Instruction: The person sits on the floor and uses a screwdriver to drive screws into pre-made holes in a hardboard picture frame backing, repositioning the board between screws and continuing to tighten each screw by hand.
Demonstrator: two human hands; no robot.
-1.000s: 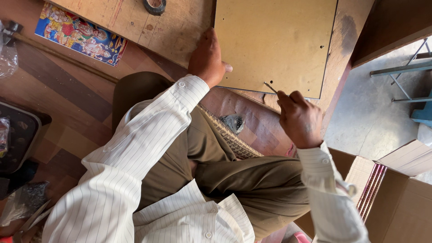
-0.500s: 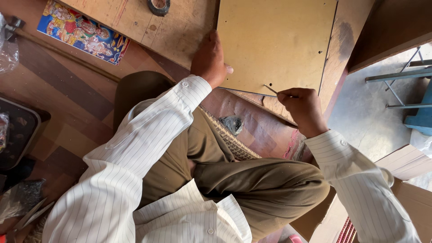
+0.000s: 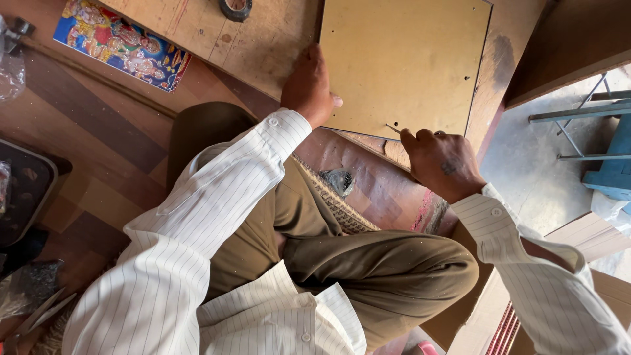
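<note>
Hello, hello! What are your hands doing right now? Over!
Left hand pressing flat on tan board. Right hand pinching a thin metal tool at the board's near edge. Tape roll off to the side, nothing blocking.

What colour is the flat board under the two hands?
The board is plain yellowish tan, seen in the head view.

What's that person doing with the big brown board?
A person in a striped shirt sits cross-legged at a low wooden table. Their left hand presses flat on the near edge of a tan hardboard sheet with small holes in it. Their right hand pinches a thin pointed tool, its tip at the sheet's lower edge. A roll of tape and a colourful picture lie nearby.
</note>
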